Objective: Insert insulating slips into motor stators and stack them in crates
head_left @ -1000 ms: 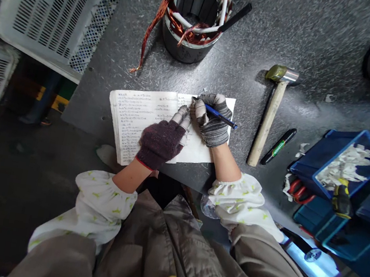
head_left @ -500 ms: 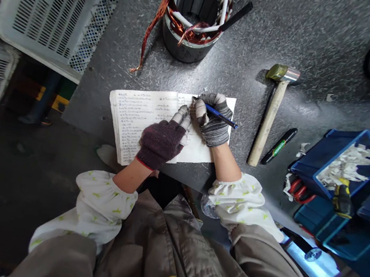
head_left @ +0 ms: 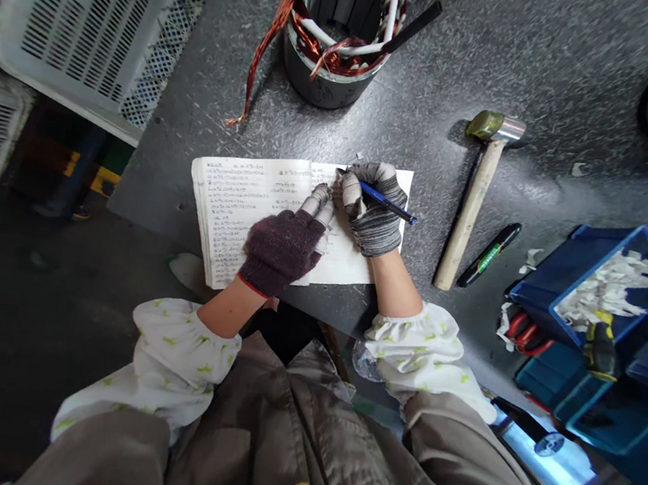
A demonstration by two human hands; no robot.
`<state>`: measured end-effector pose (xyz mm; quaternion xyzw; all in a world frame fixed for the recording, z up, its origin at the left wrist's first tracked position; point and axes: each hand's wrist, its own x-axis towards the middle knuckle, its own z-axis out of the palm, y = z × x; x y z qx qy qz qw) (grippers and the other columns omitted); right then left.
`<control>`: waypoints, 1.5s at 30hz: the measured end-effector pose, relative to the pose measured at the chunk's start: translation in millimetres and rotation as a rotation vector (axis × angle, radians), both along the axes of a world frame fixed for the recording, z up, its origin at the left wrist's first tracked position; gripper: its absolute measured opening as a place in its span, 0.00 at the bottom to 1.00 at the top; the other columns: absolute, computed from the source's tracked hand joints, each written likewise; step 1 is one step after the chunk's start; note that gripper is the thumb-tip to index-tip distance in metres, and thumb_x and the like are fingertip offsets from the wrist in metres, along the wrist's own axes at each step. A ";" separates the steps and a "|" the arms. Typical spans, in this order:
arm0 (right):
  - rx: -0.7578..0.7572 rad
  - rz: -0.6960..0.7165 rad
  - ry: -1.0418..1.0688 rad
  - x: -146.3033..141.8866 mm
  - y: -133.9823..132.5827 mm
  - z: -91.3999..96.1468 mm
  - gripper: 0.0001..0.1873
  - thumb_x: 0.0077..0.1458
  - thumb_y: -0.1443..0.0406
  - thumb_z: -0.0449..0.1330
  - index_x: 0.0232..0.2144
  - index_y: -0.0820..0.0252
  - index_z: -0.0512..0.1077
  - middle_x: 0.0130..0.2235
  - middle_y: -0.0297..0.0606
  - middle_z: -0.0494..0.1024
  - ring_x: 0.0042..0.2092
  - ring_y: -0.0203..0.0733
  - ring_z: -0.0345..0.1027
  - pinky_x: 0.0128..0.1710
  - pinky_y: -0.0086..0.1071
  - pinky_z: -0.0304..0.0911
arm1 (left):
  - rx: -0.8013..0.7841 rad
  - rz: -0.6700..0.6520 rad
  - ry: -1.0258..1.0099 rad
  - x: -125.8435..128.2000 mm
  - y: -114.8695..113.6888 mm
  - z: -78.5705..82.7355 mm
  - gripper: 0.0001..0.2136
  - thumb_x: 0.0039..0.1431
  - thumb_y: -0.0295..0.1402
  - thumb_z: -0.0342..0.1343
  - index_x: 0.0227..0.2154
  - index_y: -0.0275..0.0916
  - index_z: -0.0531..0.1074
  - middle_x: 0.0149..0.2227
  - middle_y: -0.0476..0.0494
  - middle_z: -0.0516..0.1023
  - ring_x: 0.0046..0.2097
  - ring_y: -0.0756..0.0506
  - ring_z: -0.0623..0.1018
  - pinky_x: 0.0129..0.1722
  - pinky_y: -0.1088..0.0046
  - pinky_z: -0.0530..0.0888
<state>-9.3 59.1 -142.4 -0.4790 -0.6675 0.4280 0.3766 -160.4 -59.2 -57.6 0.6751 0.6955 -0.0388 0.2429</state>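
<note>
A blue pen (head_left: pixel 388 203) is pinched in the closed fingers (head_left: pixel 350 192) of the grey-gloved right hand (head_left: pixel 373 211), its tip at the page of an open handwritten notebook (head_left: pixel 242 217). The maroon-gloved left hand (head_left: pixel 282 252) rests on that page, fingers extended, just beside the right hand. The notebook lies at the near edge of the surface (head_left: pixel 541 72). A copper-wound stator (head_left: pixel 330 79) stands beyond it; a mallet (head_left: pixel 470 208) and a marker (head_left: pixel 488 255) lie to the right.
</note>
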 end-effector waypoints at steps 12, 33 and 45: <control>-0.024 -0.072 0.074 22.3 -14.4 4.4 0.26 0.76 0.37 0.61 0.43 0.51 0.78 0.41 0.36 0.85 0.46 0.48 0.86 0.54 0.52 0.87 | 0.044 0.029 -0.011 -1.5 -0.3 -5.9 0.37 0.74 0.37 0.58 0.84 0.54 0.63 0.85 0.44 0.58 0.57 0.30 0.88 0.52 0.50 0.86; 0.019 -0.066 -0.001 71.2 -136.5 23.3 0.18 0.76 0.45 0.67 0.47 0.51 0.79 0.43 0.40 0.87 0.43 0.49 0.85 0.53 0.49 0.86 | 0.254 0.034 -0.274 -47.4 -32.6 -17.2 0.28 0.76 0.43 0.58 0.76 0.63 0.72 0.82 0.51 0.68 0.83 0.28 0.65 0.88 0.33 0.46; -0.013 -0.032 0.033 56.2 -101.8 -4.0 0.19 0.76 0.44 0.66 0.47 0.50 0.81 0.42 0.39 0.88 0.45 0.51 0.87 0.60 0.57 0.87 | 0.230 0.033 -0.286 -57.8 -38.5 -30.3 0.35 0.73 0.47 0.64 0.80 0.63 0.65 0.84 0.50 0.64 0.86 0.26 0.59 0.87 0.29 0.38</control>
